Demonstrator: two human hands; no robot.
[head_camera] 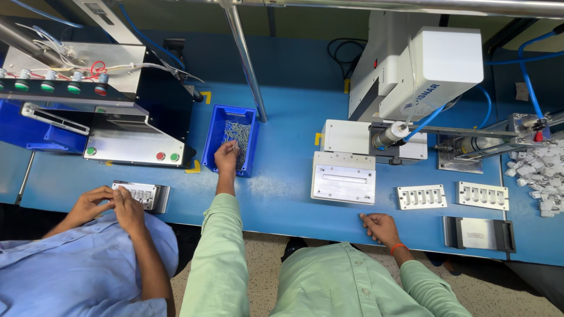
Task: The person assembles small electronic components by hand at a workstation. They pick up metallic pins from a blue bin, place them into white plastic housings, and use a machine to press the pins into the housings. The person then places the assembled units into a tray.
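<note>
In the head view, the left hand is reached into a blue bin at the upper middle of the blue table; its fingers are curled among the small metal pins that fill the bin, though whether any are gripped cannot be told. The right hand is laid flat and empty, fingers spread, on the table's near edge at lower centre. At the far right a heap of small white parts is seen. At lower left, a co-worker's hands are held at a slotted metal fixture.
</note>
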